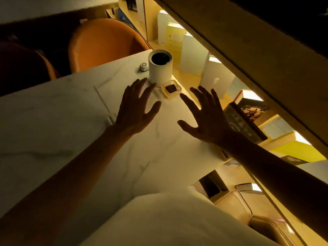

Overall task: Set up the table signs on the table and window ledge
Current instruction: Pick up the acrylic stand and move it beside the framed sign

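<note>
looking for the table signs first, i can't pick out anything that is clearly one of them; the nearest candidate is a small clear square holder (171, 88) with a dark patch in it, lying flat near the far edge of the table (53, 121), just beside a white cylinder (160, 67) with a dark top opening. i can't tell whether that holder is a sign. my left hand (136, 110) hangs above the marble-look tabletop with fingers spread wide and nothing in it, its fingertips close to the base of the cylinder. my right hand (205, 118) is likewise spread wide and empty, over the table's right edge, its fingertips just short of the clear holder. a small white round gadget (144, 66) sits just left of the cylinder. beyond the table's far edge stands an orange chair (104, 45). to the right, below a pale wooden ledge (248, 55), white boxes (193, 55) and stacked books (248, 110) are lit by a warm yellow glow. a white garment (168, 221) fills the bottom of the view, and a cream cushioned seat (236, 205) shows at the lower right.
</note>
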